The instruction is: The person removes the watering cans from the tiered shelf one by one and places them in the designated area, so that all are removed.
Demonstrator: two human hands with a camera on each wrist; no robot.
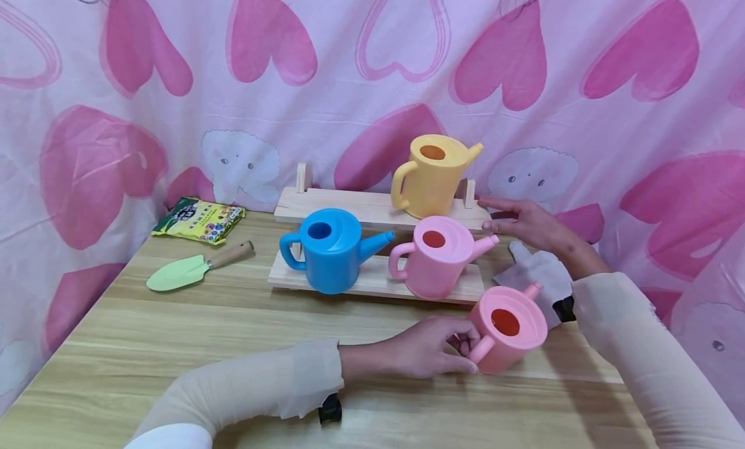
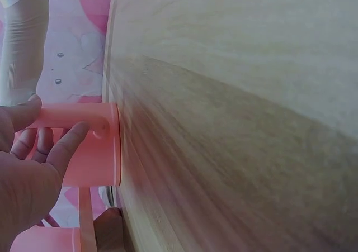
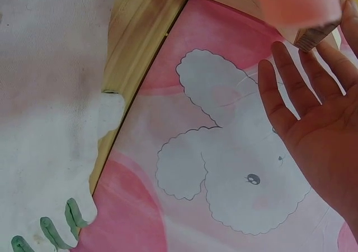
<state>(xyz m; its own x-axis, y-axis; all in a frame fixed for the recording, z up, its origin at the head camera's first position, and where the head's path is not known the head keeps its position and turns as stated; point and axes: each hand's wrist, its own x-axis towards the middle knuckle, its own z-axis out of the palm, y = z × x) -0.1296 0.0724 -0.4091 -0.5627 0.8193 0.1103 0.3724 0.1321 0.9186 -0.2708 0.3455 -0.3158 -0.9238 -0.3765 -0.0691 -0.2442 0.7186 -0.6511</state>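
- Four plastic watering cans are before me, and only the coral-pink watering can (image 1: pixel 512 349) is off the wooden shelves, low at the front right, its base looking to rest on the tabletop (image 1: pixel 233 323).
- It lies just in front of the right end of the lower shelf (image 1: pixel 375 277), its body roughly upright. The line from handle (image 1: pixel 482 350) to spout (image 1: pixel 533 290) runs away from me and to the right, so the handle faces my left hand (image 1: pixel 433 349), the nearer one.
- My left hand has that handle, thumb on one side and curled fingers on the other, with little gap between them.
- My right hand (image 1: pixel 529 226) is farther back, beyond the can, at the right end of the upper shelf (image 1: pixel 355 206). Its fingers are extended and slightly apart, with nothing in their grasp; whether the tips press the wood I cannot tell.
- Between my right hand and the can lies a pale glove (image 1: pixel 535 268).
- On the lower shelf sit the blue watering can (image 1: pixel 332 261) and the light-pink watering can (image 1: pixel 433 268); the yellow watering can (image 1: pixel 436 184) stands above, toward the right end.
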